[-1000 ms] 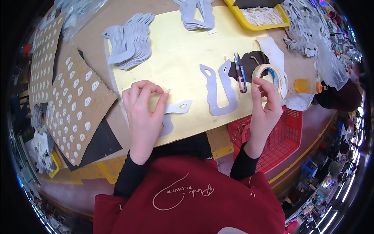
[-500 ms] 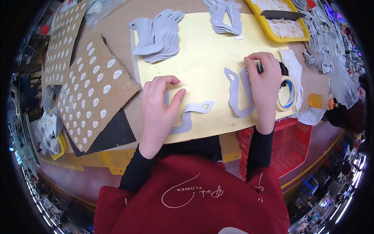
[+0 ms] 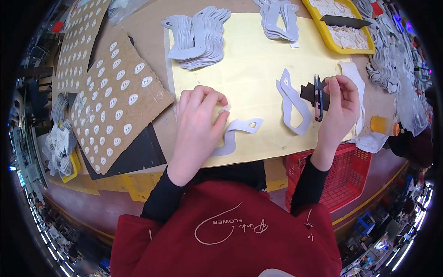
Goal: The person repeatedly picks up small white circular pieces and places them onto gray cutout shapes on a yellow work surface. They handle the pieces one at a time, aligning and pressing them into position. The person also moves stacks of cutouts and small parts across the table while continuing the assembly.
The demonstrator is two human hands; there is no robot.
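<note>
My left hand (image 3: 198,124) is pinched on a small white piece (image 3: 224,109) above the pale yellow sheet. Beside its fingers a grey curved strip (image 3: 242,125) with a holed end lies partly under the hand. To the right, another grey strip (image 3: 291,111) forms a closed loop, its two ends overlapping at the top. My right hand (image 3: 339,108) is closed, thumb and fingertips together; whatever they hold is too small to make out. Just left of it, thread snips (image 3: 318,98) lie on a dark cloth scrap (image 3: 308,92).
Two stacks of grey cut pieces (image 3: 198,39) (image 3: 279,21) lie at the far side. A yellow tray (image 3: 344,50) of pale pieces stands far right. Cardboard (image 3: 115,92) dotted with white pieces lies left. An orange-capped bottle (image 3: 380,124) and a red basket (image 3: 346,180) are at the right.
The right strip's ends have come together into a loop. My right hand has moved right, uncovering the snips; the tape roll is now out of sight. A white piece now shows at my left fingertips.
</note>
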